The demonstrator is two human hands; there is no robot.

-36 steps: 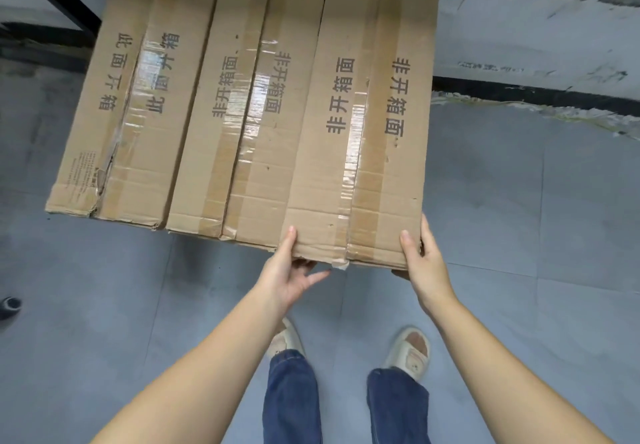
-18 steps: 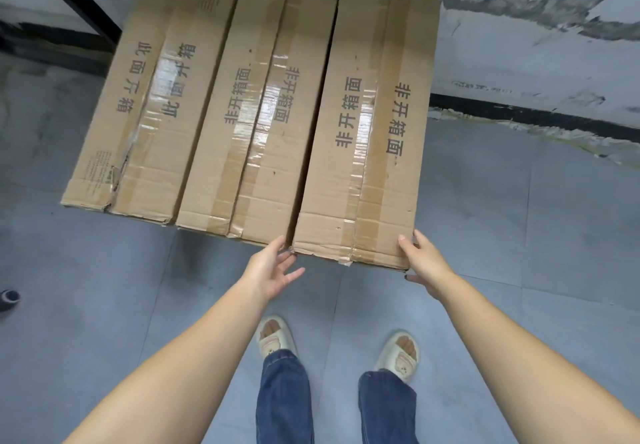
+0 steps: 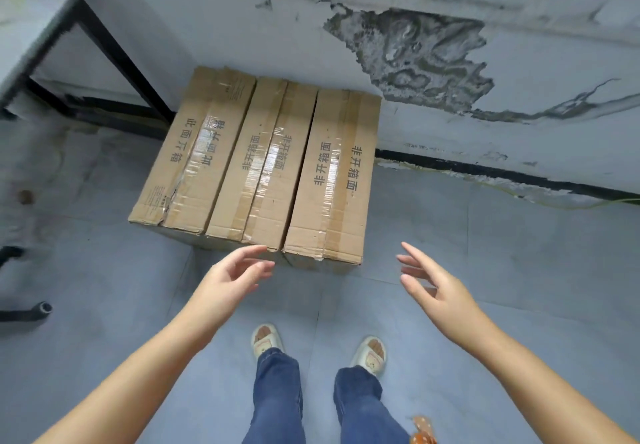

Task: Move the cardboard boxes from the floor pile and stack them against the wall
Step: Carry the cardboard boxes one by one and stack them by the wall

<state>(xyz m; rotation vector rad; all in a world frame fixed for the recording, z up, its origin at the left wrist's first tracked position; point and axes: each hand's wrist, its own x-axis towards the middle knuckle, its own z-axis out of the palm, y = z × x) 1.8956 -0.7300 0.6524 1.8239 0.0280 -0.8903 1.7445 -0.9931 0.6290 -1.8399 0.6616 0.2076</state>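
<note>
Three long taped cardboard boxes stand side by side on the grey floor, their far ends against the wall: the left box (image 3: 188, 156), the middle box (image 3: 258, 169) and the right box (image 3: 334, 180). Each has printed characters along its top. My left hand (image 3: 230, 279) hovers just in front of the middle box's near end, fingers relaxed and holding nothing. Held to the right of the right box's near corner, my right hand (image 3: 434, 287) is apart from it, fingers spread and empty.
The wall (image 3: 519, 114) behind has a large patch of peeled paint and a black skirting. A table with a black frame (image 3: 114, 52) stands at the back left. A black tube end (image 3: 41, 308) lies at the left edge. My feet in slippers stand below.
Both hands have let go of the right box's near end and drawn back and apart. The view has pulled away, so the boxes look smaller and more wall shows.
</note>
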